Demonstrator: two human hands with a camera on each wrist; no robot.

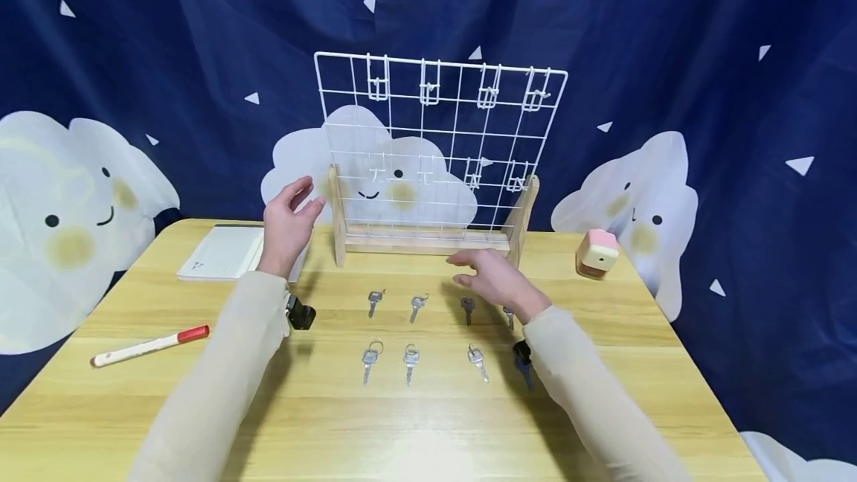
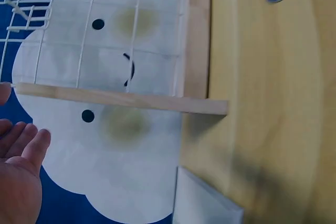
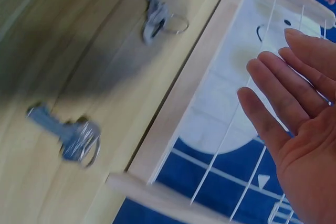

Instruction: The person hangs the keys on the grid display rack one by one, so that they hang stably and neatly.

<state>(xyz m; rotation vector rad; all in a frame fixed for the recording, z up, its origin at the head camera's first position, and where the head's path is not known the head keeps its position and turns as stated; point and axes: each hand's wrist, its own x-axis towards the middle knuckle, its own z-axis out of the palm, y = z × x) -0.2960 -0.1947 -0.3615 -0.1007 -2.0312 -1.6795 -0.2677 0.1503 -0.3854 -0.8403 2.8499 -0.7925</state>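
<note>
A white wire grid rack (image 1: 438, 147) with several small hooks stands on a wooden base (image 1: 428, 241) at the back of the table. My left hand (image 1: 294, 210) is raised and open beside the rack's left wooden post (image 2: 121, 99) and holds nothing. My right hand (image 1: 478, 272) hovers open and flat just in front of the base, over the far row of keys. Several keys lie in two rows on the table (image 1: 375, 302) (image 1: 411, 360) (image 1: 477, 361). The right wrist view shows my open palm (image 3: 299, 124) with two blurred keys (image 3: 71, 135) (image 3: 155, 14) below it.
A notebook (image 1: 224, 251) lies at the back left and a red-capped marker (image 1: 150, 346) at the left. A pink and white cube (image 1: 597, 253) sits at the back right. A blue cloud-printed cloth hangs behind the wooden table (image 1: 428, 430).
</note>
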